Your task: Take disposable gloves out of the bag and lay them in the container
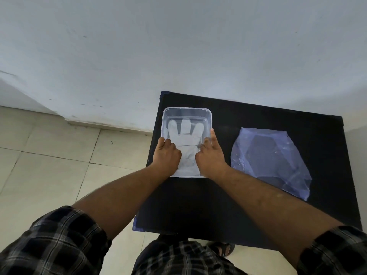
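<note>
A clear plastic container point(187, 110) stands on the left part of a black table point(238, 195). Inside it a white disposable glove point(185, 135) lies flat, fingers pointing away from me. My left hand point(166, 154) grips the container's left wall, fingers curled over the rim. My right hand point(210, 155) is at the right wall, thumb stretched along the rim and fingers reaching inside onto the glove. A flattened, see-through bluish plastic bag point(272, 161) lies on the table to the right, apart from both hands.
The table stands against a pale wall point(178, 46). Tiled floor point(49, 155) lies to the left. My sandalled foot point(224, 249) shows below the table's near edge.
</note>
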